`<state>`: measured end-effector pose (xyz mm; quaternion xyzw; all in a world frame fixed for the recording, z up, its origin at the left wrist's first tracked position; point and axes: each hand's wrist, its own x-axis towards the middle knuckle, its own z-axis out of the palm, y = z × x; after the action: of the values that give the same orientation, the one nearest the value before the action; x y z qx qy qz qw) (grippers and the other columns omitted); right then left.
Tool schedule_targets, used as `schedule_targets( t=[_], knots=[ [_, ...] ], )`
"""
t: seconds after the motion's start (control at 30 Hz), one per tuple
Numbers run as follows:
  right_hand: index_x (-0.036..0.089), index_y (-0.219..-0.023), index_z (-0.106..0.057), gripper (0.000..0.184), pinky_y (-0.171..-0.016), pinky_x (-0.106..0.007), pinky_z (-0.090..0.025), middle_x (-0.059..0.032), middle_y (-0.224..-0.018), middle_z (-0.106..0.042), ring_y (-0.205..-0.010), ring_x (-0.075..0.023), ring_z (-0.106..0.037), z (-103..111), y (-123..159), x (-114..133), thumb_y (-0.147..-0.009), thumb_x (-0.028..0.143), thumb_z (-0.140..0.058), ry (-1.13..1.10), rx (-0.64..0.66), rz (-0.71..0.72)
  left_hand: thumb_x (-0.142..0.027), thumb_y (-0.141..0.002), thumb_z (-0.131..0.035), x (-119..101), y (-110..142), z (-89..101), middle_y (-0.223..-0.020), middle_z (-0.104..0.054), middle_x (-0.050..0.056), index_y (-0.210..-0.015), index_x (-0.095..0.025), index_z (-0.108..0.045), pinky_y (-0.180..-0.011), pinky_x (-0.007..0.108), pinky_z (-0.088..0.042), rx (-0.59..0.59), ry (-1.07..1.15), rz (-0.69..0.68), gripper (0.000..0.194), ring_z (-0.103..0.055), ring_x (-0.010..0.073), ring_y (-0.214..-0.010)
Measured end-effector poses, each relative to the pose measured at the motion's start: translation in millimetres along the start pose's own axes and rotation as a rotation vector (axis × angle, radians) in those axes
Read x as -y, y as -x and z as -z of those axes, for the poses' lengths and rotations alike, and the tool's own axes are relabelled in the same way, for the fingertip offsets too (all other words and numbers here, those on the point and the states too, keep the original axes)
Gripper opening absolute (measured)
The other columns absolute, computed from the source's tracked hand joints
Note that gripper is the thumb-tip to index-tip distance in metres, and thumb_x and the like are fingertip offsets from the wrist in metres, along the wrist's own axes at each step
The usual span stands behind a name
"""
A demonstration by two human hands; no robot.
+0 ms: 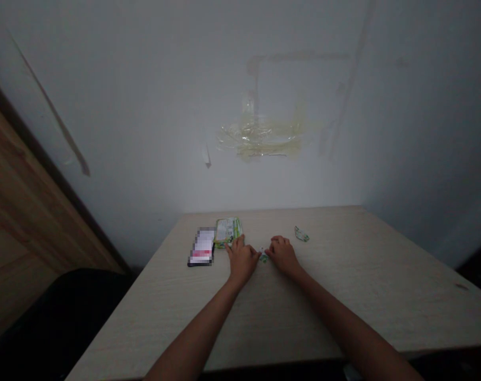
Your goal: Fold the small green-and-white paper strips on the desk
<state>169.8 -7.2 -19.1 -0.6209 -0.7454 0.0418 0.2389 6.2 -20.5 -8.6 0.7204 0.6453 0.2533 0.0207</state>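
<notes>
A small green-and-white piece [263, 258], looking like a bit of printed wrapper, lies on the table between my two hands. My left hand [241, 260] has its fingers spread, the fingertips at the near right edge of a green-and-white packet [227, 231] and the thumb touching the small piece's left side. On the other side, my right hand [283, 255] is closed, fingers curled, with its thumb side gripping the small piece's right edge. The piece is partly covered by the thumbs, so its exact shape is hidden.
A phone [202, 247] with a lit, blurred-out screen lies left of the packet. Another crumpled green-and-white scrap [301, 234] rests beyond my right hand. The pale wooden table [367, 280] meets a wall [153, 106] with peeling tape. A dark chair-like shape [77, 312] stands at left.
</notes>
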Motion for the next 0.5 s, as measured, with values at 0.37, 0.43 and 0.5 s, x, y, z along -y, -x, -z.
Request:
schedule_targets(
  t=[0.37, 0.43, 0.5],
  knots=[
    [0.018, -0.090, -0.066, 0.018, -0.094, -0.035, -0.038, -0.0119, -0.123, -0.058, -0.113, -0.0268, -0.049, 1.0, -1.0, 0.0, -0.087, 0.036, -0.061, -0.004, 0.013, -0.022, -0.041, -0.084, -0.062, 1.4, -0.9, -1.6, -0.146, -0.047, 0.011, -0.084, -0.023, -0.075, -0.116, 0.062, -0.007, -0.011, -0.056, -0.004, 0.023, -0.035, 0.0298, -0.137],
    [0.018, -0.090, -0.066, 0.019, -0.095, -0.035, -0.038, -0.0119, -0.123, -0.058, -0.113, -0.0269, -0.049, 1.0, -0.9, -0.3, -0.087, 0.036, -0.061, -0.011, 0.012, -0.021, -0.042, -0.083, -0.063, 1.8, -1.3, -1.6, -0.146, -0.046, 0.011, -0.084, -0.023, -0.075, -0.116, 0.062, -0.006, 0.001, -0.050, 0.002, 0.022, -0.035, 0.0298, -0.137],
    [0.018, -0.088, -0.066, 0.019, -0.095, -0.035, -0.038, -0.0117, -0.123, -0.058, -0.113, -0.0268, -0.049, 1.4, -0.7, -0.3, -0.087, 0.036, -0.062, -0.017, 0.013, -0.024, -0.042, -0.083, -0.064, 1.8, -1.7, -0.9, -0.147, -0.045, 0.011, -0.084, -0.023, -0.075, -0.115, 0.063, -0.006, 0.016, -0.040, 0.005, 0.022, -0.034, 0.0303, -0.138]
  ],
)
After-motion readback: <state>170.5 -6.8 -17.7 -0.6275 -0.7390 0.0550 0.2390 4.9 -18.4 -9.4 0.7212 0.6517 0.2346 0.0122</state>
